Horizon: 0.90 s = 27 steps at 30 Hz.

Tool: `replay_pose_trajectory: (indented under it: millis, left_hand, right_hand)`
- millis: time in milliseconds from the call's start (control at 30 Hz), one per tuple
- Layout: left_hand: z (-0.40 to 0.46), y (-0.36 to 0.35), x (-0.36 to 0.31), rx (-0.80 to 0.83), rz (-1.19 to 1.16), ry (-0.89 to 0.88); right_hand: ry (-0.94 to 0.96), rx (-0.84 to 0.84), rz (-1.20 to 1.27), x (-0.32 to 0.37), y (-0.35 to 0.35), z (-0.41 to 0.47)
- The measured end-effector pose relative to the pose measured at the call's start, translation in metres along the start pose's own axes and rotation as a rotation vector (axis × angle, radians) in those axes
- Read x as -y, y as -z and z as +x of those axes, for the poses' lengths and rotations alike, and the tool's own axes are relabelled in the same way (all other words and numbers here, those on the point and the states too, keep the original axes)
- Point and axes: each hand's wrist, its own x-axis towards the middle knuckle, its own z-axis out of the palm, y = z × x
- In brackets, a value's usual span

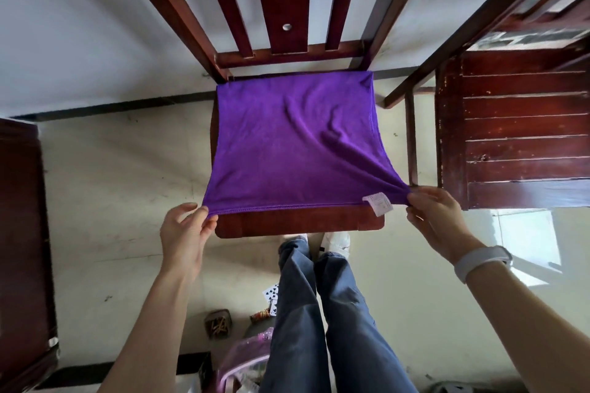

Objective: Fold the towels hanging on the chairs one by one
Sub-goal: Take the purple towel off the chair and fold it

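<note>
Both hands pinch the towel's [287, 143] near corners: left hand [185, 233] at the seat's [297, 222] front-left corner, right hand [437, 217] past its front-right corner. Towel lies spread flat over the chair seat, label [378, 202] by the right hand.

One purple towel [287, 140] lies spread on one chair seat [297, 222]. Two hands hold it, the left hand [185, 233] and the right hand [437, 217]. A second chair [517, 137] stands beside. One wristband [479, 262]; two playing cards [271, 297] on the floor.
</note>
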Motion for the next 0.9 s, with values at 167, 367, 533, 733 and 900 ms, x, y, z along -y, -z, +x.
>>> replay_pose_trajectory:
  millis: [167, 367, 533, 733, 900]
  left_hand:
    - [-0.031, -0.002, -0.047, 0.118, 0.041, -0.196]
    - [-0.060, 0.003, -0.101, 0.298, 0.089, -0.267]
    - [-0.078, 0.011, -0.130, 0.247, 0.420, -0.482]
    - [-0.094, 0.028, -0.137, 0.163, 0.540, -0.635]
    - [-0.111, 0.040, -0.126, 0.113, 0.718, -0.801]
  right_hand:
    - [0.228, 0.070, -0.100, 0.047, 0.000, -0.032]
    - [0.417, 0.102, -0.357, 0.103, 0.001, -0.073]
    - [0.791, -0.088, -0.711, 0.129, 0.007, -0.102]
    - [1.164, -0.085, -0.878, 0.132, 0.032, -0.123]
    - [1.153, -0.084, -0.858, 0.117, 0.047, -0.143]
